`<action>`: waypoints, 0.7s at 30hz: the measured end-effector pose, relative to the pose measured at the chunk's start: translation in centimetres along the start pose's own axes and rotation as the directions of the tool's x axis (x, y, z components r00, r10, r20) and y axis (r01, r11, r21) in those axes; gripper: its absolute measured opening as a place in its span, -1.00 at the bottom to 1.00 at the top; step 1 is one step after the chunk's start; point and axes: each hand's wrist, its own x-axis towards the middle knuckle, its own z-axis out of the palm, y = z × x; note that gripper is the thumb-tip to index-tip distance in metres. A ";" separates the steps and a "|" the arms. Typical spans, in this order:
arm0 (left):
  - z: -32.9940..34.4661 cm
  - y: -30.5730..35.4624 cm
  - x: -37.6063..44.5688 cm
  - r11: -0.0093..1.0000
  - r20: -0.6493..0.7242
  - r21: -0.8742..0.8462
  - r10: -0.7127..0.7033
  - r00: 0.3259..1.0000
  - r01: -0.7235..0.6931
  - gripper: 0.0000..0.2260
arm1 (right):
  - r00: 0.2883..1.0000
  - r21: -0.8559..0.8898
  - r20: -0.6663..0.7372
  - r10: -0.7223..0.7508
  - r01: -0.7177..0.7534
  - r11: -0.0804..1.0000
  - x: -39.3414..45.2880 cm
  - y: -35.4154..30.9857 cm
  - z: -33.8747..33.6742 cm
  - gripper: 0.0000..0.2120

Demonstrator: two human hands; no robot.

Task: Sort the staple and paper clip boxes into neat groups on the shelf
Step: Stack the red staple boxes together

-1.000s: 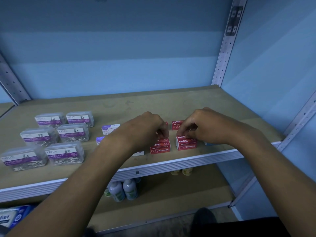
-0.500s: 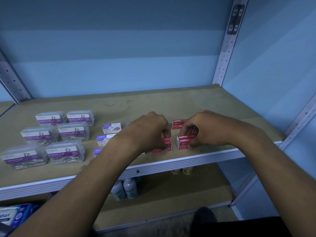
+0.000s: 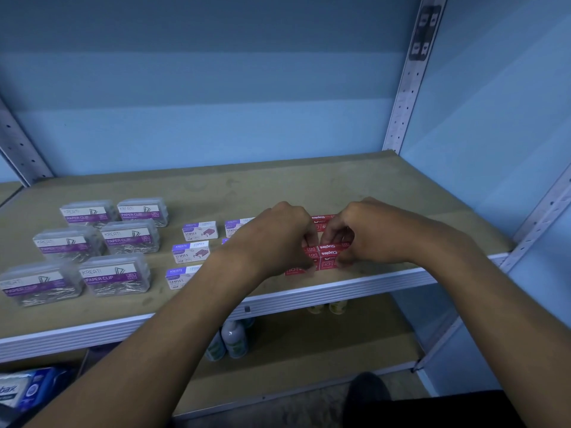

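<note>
Several clear paper clip boxes (image 3: 129,236) with purple labels stand in two columns at the left of the wooden shelf (image 3: 278,186). Small white-and-purple staple boxes (image 3: 191,252) lie in the middle, some hidden under my left forearm. Red staple boxes (image 3: 330,254) sit near the front right edge. My left hand (image 3: 278,236) pinches the left red boxes. My right hand (image 3: 367,233) pinches the right red boxes (image 3: 332,264). The two red stacks touch side by side. Another red box (image 3: 323,218) lies behind them.
A perforated metal upright (image 3: 408,88) stands at the back right, another upright (image 3: 18,149) at the back left. The lower shelf holds small white bottles (image 3: 234,338) and a blue pack (image 3: 27,390) at far left. Blue walls close the back and right.
Both hands have drawn closer together, pressing the two red stacks against each other. The view has shifted slightly, showing more purple staple boxes.
</note>
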 end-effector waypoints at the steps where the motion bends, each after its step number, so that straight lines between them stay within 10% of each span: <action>1: 0.0 0.1 0.0 1.000 -0.001 -0.001 0.001 1.000 -0.001 -0.71 | 1.000 -0.005 0.000 -0.002 0.002 1.000 0.0 0.0 0.0 -0.70; 12: -0.2 0.1 -0.1 1.000 0.019 0.004 0.007 1.000 -0.007 -0.62 | 1.000 -0.016 0.024 0.019 -0.018 1.000 0.1 -0.3 -0.2 -0.68; 21: -1.9 -2.3 1.4 1.000 -0.160 -0.005 -0.024 0.987 0.023 -0.68 | 0.964 0.093 -0.261 0.037 -0.013 0.996 2.0 1.4 -1.1 -0.63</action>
